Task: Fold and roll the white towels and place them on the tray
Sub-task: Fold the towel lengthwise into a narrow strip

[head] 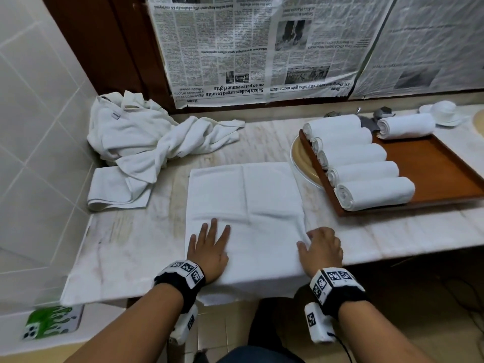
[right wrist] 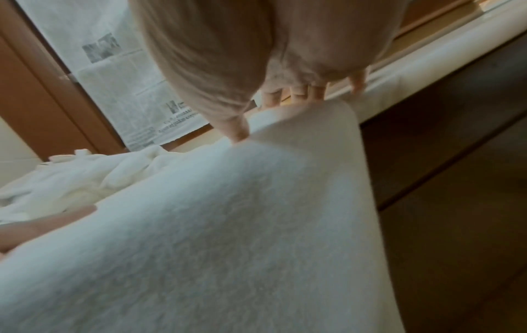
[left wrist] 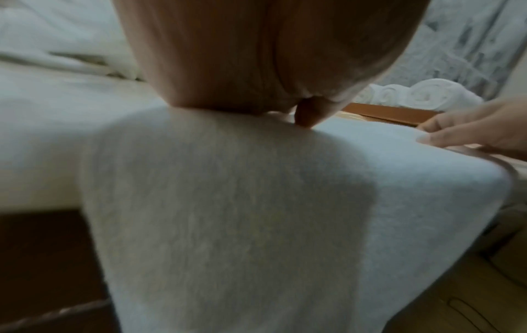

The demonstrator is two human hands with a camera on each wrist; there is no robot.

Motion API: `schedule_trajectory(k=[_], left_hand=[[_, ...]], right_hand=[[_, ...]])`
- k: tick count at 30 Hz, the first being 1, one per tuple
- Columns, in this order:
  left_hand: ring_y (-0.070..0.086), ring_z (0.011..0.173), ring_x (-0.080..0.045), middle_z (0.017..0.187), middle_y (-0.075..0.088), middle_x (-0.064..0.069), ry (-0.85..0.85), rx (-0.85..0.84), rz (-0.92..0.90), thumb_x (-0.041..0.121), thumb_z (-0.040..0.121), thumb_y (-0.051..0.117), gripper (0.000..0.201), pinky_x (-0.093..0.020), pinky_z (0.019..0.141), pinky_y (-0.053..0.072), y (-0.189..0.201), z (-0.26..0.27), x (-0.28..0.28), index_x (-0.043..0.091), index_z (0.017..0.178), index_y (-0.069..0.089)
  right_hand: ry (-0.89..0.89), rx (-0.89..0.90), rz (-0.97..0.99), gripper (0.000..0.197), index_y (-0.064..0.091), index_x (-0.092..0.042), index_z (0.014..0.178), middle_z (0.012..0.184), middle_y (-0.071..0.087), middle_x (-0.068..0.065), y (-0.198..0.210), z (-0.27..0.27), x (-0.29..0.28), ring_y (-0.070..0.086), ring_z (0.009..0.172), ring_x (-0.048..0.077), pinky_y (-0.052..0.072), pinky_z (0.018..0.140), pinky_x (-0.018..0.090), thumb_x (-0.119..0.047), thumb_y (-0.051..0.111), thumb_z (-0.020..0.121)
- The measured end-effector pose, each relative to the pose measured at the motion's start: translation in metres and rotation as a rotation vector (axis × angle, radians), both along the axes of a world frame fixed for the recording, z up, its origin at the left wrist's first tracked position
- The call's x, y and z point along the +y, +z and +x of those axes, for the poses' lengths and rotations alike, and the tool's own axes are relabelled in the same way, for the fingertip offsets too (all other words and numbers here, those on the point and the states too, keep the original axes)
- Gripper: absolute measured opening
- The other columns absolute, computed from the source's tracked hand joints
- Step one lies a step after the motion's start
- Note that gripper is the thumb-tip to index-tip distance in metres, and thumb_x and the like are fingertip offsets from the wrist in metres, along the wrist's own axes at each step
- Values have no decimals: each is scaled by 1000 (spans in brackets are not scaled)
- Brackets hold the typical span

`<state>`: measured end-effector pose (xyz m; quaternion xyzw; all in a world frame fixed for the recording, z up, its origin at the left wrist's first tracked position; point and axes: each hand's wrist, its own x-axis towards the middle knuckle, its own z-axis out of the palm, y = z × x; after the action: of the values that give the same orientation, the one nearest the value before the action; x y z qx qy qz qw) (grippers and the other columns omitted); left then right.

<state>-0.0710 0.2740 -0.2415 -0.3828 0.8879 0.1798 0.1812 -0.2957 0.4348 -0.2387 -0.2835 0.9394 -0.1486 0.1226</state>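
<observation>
A white towel (head: 246,195) lies spread flat on the marble counter, its near edge hanging over the front (left wrist: 228,202). My left hand (head: 209,244) lies palm down on its near left part, fingers straight and spread. My right hand (head: 320,247) rests on the towel's near right edge with bent fingers touching the cloth and the thumb pressed on top (right wrist: 239,133); no cloth shows between thumb and fingers. Several rolled white towels (head: 366,174) lie side by side on the brown wooden tray (head: 445,169) at the right.
A heap of loose white towels (head: 136,137) fills the back left corner, with a folded one (head: 115,187) in front. A beige plate (head: 303,158) sits under the tray's left edge. A cup and saucer (head: 442,112) stand at the back right. A green phone (head: 49,323) lies on the low ledge.
</observation>
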Motion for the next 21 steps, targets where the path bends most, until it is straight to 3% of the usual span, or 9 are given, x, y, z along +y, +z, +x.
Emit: schedule_trajectory(k=[3,5,7,11,15,17,19,21], left_hand=[[-15,150,-23,161,-24,-1,31,2,-29,33,95,38,79,-47,120,-2,2,-1,-1,31,154,-14],[-5,151,-26,163,-14,-6,56,72,-52,35,91,46,87,-45,121,8,8,-9,-3,30,155,-13],[-5,151,-27,163,-16,-9,57,136,-70,40,93,48,88,-44,121,11,11,-19,-7,28,155,-12],[-23,148,-26,157,-34,-2,29,46,-24,65,95,31,84,-52,118,-5,-4,-22,-5,31,154,-18],[-26,147,-24,155,-37,0,24,55,-10,72,91,25,87,-53,117,-10,-11,-18,-2,31,152,-21],[-25,147,-21,156,-34,4,42,83,34,82,79,14,95,-51,117,-10,-10,-18,-6,30,153,-18],[-21,148,-17,159,-25,10,127,185,114,84,68,4,103,-47,118,-10,-8,-18,-10,31,155,-9],[-16,150,-15,162,-13,11,214,293,174,79,70,4,102,-42,119,-9,-7,-17,-13,26,156,1]], right_hand=[[29,-32,70,37,58,-13,121,128,53,12,4,4,3,51,117,33,40,97,41,-34,57,91],[-6,-142,6,29,59,-10,108,112,62,12,7,3,9,57,105,34,46,89,39,-29,59,86],[-58,-280,-52,25,57,-11,97,97,64,8,9,-2,14,61,95,31,48,80,34,-28,66,81],[-106,-466,-109,41,66,-6,101,98,70,7,10,-12,10,65,92,25,46,77,30,-38,79,78],[-107,-476,-267,25,70,-5,98,103,73,12,33,-12,-14,66,96,26,51,84,34,-26,74,85],[104,-441,-328,20,66,-9,105,105,71,9,53,7,-36,64,97,23,49,86,33,-20,69,88],[426,-565,-302,22,62,-12,114,104,68,6,68,31,-61,64,96,23,49,87,33,-17,64,92],[703,-705,-185,40,57,-24,131,113,65,-3,73,45,-80,63,103,13,46,94,21,-7,56,94]])
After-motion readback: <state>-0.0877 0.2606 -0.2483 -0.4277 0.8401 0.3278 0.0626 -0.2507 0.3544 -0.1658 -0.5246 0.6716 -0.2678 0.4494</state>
